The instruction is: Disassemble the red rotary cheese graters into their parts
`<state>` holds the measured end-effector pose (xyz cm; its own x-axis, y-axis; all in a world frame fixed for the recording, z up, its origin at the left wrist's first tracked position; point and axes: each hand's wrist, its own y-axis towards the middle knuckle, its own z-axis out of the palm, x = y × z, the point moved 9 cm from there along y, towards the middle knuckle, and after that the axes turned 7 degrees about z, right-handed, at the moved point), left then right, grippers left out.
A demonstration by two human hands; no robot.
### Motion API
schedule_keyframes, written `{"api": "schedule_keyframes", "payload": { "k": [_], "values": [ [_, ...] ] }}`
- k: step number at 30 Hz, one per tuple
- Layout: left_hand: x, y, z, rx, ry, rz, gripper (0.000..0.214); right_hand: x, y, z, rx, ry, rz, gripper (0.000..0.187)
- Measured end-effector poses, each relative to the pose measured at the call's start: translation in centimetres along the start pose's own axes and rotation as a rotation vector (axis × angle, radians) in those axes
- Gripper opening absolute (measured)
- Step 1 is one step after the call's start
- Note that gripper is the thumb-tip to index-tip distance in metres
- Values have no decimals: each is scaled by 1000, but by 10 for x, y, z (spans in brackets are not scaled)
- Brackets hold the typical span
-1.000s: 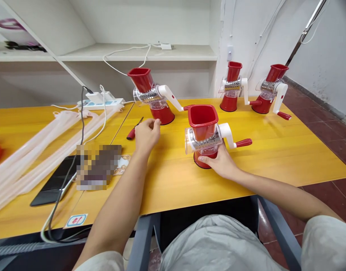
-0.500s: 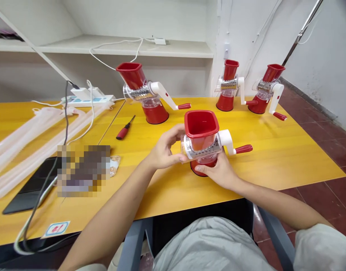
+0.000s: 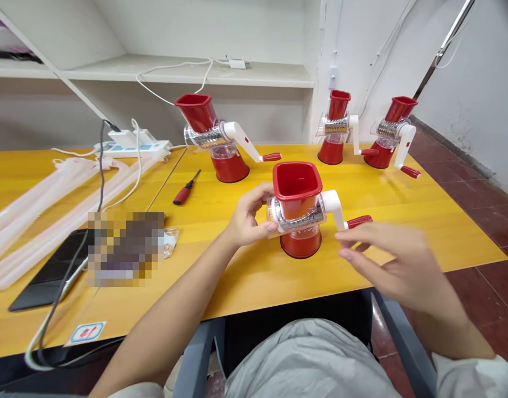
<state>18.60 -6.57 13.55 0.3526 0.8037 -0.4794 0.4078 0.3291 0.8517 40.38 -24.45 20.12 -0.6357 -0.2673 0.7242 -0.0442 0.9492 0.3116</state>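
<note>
Rotary grater [image 3: 300, 207], one of four on a table [image 3: 254, 287] before white shelving [image 3: 270, 73], is clasped by the left hand [image 3: 249, 218], right hand [image 3: 403, 262] unclenched.

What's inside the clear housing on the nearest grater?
A shiny metal drum lies there, beneath the red hopper. The drum's far side and anything within it can't be seen, covered by its near wall.

Front grater [image 3: 299, 213] on table [image 3: 254, 282], screwdriver [image 3: 183, 194] left

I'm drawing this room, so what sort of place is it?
Maybe a small workshop: four red hand-cranked graters stand on a yellow table, with a screwdriver and a power strip on it too.
</note>
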Motion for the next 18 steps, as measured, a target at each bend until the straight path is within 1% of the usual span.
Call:
{"api": "schedule_keyframes", "payload": {
  "k": [1, 2, 4, 6, 7, 9, 10, 12, 14, 15, 16, 17, 18],
  "values": [
    [1, -1, 0, -6, 8, -5, 71, 17, 10, -15, -25, 31, -44, 33],
    [1, -1, 0, -10, 12, -9, 70, 33, 23, -24, -11, 50, -92, 41],
    [1, -2, 1, -15, 10, -16, 71, 53, 58, -29, 66, 95, -136, 64],
    [0, -2, 2, -10, 1, -14, 70, 58, 98, -24, 158, 189, -151, 78],
    [0, -2, 2, -6, -3, -12, 69, 55, 117, -19, 193, 244, -140, 79],
    [-1, -2, 3, 0, -6, -5, 68, 48, 149, -10, 220, 295, -105, 74],
    [-2, -2, 3, 0, -6, -1, 67, 48, 160, -5, 239, 296, -100, 69],
    [-2, -2, 3, 0, -3, 5, 66, 60, 168, 5, 337, 206, -135, 58],
    [-2, -2, 3, -2, 0, 12, 66, 82, 161, 12, 469, 35, -230, 50],
    [-2, -2, 3, -5, 2, 15, 67, 95, 155, 11, 497, -34, -291, 49],
    [-2, -1, 3, -8, 4, 17, 67, 106, 151, 4, 475, -60, -348, 49],
    [-2, -1, 3, -10, 6, 19, 69, 115, 150, -7, 411, -42, -390, 47],
    [-2, -1, 2, -11, 10, 19, 70, 120, 150, -21, 307, 25, -426, 42]
  ]
}}
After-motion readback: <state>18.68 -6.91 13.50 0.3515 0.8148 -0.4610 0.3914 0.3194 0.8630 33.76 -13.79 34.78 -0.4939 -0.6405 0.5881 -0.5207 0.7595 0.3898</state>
